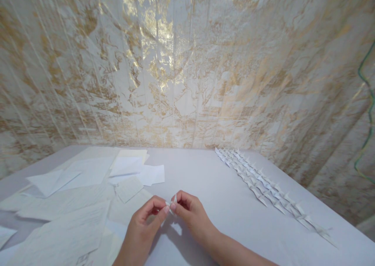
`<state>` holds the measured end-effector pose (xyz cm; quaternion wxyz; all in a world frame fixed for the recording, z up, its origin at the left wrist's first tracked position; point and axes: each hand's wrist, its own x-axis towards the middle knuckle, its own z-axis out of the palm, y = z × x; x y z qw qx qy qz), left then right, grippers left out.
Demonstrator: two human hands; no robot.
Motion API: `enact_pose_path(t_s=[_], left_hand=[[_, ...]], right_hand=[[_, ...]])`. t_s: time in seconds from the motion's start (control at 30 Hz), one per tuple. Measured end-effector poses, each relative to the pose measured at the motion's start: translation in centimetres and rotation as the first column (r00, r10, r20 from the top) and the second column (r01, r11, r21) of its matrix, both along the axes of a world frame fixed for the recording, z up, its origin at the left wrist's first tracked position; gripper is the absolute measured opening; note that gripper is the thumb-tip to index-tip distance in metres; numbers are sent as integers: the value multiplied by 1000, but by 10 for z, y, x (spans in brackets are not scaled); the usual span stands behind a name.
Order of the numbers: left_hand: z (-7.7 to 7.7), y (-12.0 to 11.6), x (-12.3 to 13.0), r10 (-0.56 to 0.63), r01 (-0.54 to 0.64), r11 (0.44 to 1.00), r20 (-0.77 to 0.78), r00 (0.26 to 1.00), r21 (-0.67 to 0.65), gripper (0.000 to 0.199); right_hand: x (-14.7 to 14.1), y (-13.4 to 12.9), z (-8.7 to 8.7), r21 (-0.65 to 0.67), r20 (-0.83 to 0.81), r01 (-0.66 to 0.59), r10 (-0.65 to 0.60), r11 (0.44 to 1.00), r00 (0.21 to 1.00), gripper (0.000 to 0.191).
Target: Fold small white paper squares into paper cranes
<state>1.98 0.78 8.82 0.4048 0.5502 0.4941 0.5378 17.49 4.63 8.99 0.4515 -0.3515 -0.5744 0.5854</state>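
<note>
Near the front centre of the table, a small folded white paper piece [171, 206] is pinched between both hands. My left hand [150, 219] holds its left side between thumb and curled fingers. On the other side, my right hand [191, 215] grips it with thumb and forefinger, and a pointed tip sticks up beside the fingers. The fingertips nearly meet and cover much of the piece. Rows of several small folded white papers with pointed ends [259, 179] run diagonally along the table's right side.
Loose white sheets, some with writing [67, 229], overlap across the left side of the pale table [187, 168]. Smaller paper pieces [127, 166] lie near its back left. A gold-patterned curtain [175, 82] hangs behind, and a green cord [369, 94] hangs at the far right.
</note>
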Motion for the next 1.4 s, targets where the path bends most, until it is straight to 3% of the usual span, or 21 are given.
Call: enact_pose_path(t_s=[0.3, 0.43, 0.57, 0.83, 1.2, 1.4], left_hand=[[2, 0, 3, 7, -17, 996, -123, 992, -84, 37], [13, -4, 4, 28, -30, 999, -177, 984, -11, 34], [18, -5, 3, 66, -50, 996, -232, 971, 74, 29], [11, -1, -1, -34, 53, 997, -272, 962, 61, 27], [10, -3, 2, -10, 50, 994, -368, 930, 99, 21], [10, -2, 1, -35, 67, 995, -363, 931, 76, 22]], right_hand=[[-1, -4, -4, 51, 9, 32, -32, 998, 999, 46], [-3, -3, -2, 13, -52, 72, -71, 997, 996, 44], [-4, -2, -1, -82, -120, 34, -44, 996, 992, 48], [-1, 0, 0, -110, -145, -44, 27, 993, 989, 50], [0, -4, 1, -35, -111, -42, 38, 999, 993, 48], [-2, -3, 1, -79, -161, -75, 62, 994, 985, 49]])
